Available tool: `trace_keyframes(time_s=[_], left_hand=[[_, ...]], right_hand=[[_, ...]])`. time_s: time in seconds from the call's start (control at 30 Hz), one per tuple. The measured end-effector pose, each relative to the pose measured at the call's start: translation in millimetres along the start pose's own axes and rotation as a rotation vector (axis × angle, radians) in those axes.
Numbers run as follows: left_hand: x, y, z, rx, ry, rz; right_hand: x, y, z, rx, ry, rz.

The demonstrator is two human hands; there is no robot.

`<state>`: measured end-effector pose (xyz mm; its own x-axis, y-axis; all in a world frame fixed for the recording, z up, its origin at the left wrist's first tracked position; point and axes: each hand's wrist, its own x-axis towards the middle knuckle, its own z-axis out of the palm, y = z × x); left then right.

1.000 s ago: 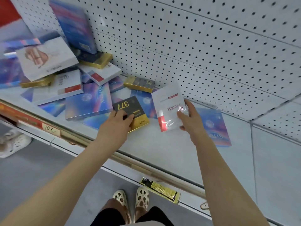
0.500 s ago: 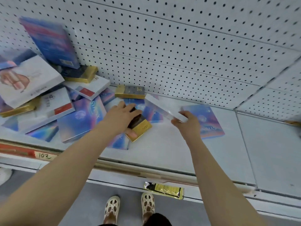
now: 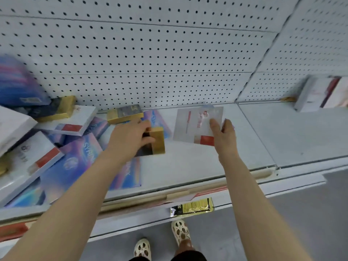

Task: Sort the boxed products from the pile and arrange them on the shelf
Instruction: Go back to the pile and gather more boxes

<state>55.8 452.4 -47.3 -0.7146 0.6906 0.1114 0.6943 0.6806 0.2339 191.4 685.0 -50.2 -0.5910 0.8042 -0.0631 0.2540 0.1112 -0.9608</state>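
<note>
1. Since a moment ago the right hand [image 3: 225, 137] turned its pinched white box [image 3: 195, 126] face-up.
2. Left hand [image 3: 130, 138] still grips the gold-edged box [image 3: 156, 141] beside the pile [image 3: 56, 147].
3. Grey shelf [image 3: 197, 162], pegboard [image 3: 150, 53] behind.

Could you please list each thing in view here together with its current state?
left hand: gripping the black-and-gold box
black-and-gold box: lifted, tilted
right hand: pinching the white-and-red box
white-and-red box: held facing the camera
gold-edged box: lying flat by the pegboard
pile of boxes: jumbled, overlapping
white boxes: leaning against the pegboard, blurred
gold packet: on the lower ledge
</note>
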Motion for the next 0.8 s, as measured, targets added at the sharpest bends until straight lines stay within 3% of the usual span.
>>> trace_keyframes(time_s=[0.1, 0.33, 0.5, 0.8], left_hand=[[-1.4, 16.1, -5.8, -0.342, 0.183, -0.067], [3.8, 84.7, 23.5, -1.181, 0.149, -0.389], [10.1, 170.3, 41.6, -1.333, 0.025, -0.354], [41.0, 363.2, 82.1, -1.382, -0.091, -0.262]], right_hand=[[-16.6, 4.3, -25.9, 0.013, 0.094, 0.019], [-47.0, 17.4, -105.4, 0.115, 0.256, 0.151], [-52.1, 32.2, -177.0, 0.204, 0.374, 0.159], [-25.4, 75.1, -352.7, 0.207, 0.51, 0.132]])
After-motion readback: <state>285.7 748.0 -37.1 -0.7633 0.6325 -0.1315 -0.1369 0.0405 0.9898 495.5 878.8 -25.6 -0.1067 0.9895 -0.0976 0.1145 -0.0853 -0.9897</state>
